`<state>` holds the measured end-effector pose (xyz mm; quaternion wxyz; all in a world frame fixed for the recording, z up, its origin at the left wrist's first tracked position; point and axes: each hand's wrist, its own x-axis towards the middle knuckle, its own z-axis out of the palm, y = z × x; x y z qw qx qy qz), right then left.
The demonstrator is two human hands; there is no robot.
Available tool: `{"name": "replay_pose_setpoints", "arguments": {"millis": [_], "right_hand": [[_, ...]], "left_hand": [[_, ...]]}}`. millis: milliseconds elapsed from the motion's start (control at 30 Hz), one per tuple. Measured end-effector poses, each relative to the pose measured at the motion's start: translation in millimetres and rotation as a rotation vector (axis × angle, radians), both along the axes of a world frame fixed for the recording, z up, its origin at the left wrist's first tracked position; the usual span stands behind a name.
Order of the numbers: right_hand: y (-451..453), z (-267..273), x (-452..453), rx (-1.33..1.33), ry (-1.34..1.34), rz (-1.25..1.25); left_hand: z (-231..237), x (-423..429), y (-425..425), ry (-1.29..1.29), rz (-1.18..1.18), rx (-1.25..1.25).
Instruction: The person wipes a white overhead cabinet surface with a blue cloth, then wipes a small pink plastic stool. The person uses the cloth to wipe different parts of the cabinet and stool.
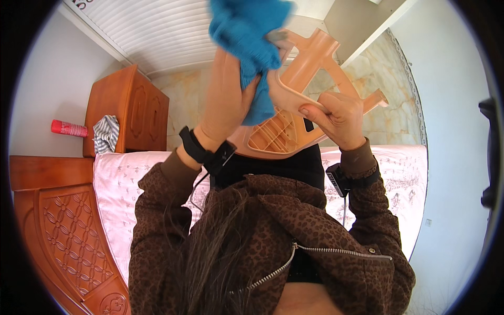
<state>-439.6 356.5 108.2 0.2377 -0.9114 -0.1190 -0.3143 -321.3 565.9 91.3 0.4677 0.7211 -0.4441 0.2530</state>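
My left hand (226,94) grips a blue cloth (252,43), its thumb lying over the folds. The cloth hangs loosely above the hand, its top blurred, and lies against one side of an orange-pink plastic stool or similar frame (289,98). That frame is tilted in front of my lap, with a tubular leg, braces and a ribbed underside showing. My right hand (334,118) is closed around its edge, thumb on the near face. Part of the frame is hidden behind the cloth and my left hand.
A pink patterned bed sheet (138,173) lies behind me. At the left stand a carved wooden headboard (75,236) and a wooden nightstand (145,114), with a striped cloth (106,134) and a red can or bottle (69,128). Marbled tile floor (374,86) lies ahead.
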Motion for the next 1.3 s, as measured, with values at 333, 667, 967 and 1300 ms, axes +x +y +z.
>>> {"name": "replay_pose_setpoints", "arguments": {"millis": [333, 667, 967, 1300], "right_hand": [[-1, -5, -4, 0.053, -0.015, 0.044], [-8, -10, -6, 0.017, -0.019, 0.042], [-11, -10, -5, -0.010, -0.022, 0.065], [-10, -3, -4, -0.010, 0.005, -0.011]], "left_hand": [[15, 2, 6, 0.155, -0.098, -0.059], [11, 19, -7, 0.125, -0.135, -0.162], [27, 32, 3, 0.112, -0.119, -0.049], [25, 43, -9, 0.148, -0.167, -0.170]]}}
